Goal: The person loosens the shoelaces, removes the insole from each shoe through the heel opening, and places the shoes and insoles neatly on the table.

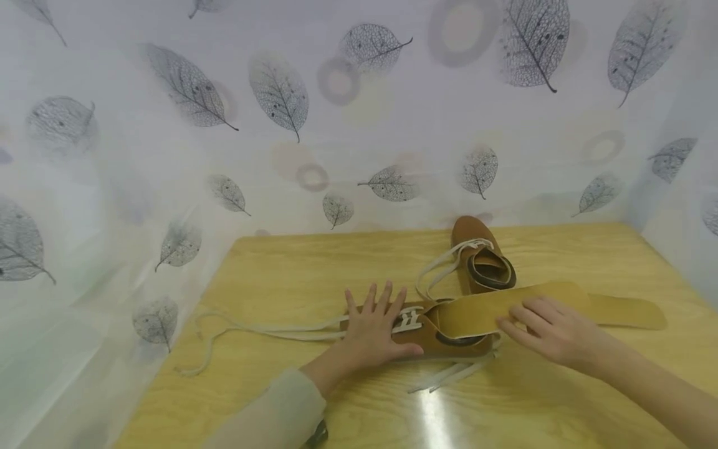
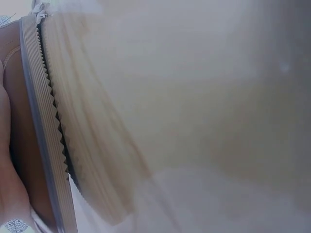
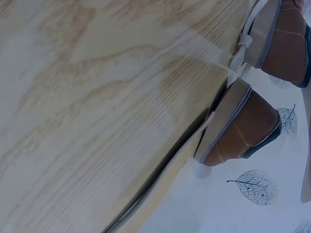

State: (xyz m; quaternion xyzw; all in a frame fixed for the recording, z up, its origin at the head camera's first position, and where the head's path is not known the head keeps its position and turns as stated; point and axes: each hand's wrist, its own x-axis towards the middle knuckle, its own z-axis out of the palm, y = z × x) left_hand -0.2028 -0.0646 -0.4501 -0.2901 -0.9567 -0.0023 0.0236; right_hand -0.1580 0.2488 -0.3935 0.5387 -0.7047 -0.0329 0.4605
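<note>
A brown lace-up shoe (image 1: pixel 417 346) lies sideways across the table, toe to the left. My left hand (image 1: pixel 370 333) rests on its front with fingers spread beside the white laces. In the left wrist view the shoe's ridged sole (image 2: pixel 51 145) shows next to part of that hand. My right hand (image 1: pixel 561 330) pinches a tan insole (image 1: pixel 477 315) by its near edge. The insole's left end is in the shoe's opening; its other end sticks out to the right. A second insole (image 1: pixel 628 310) lies on the table, partly behind the held one.
The other brown shoe (image 1: pixel 468 234) stands behind, toe toward the back, its laces trailing left. Long white laces (image 1: pixel 269 330) stretch leftward on the wooden table (image 1: pixel 314 262). A leaf-patterned sheet (image 1: pixel 392 125) surrounds the table's back and sides.
</note>
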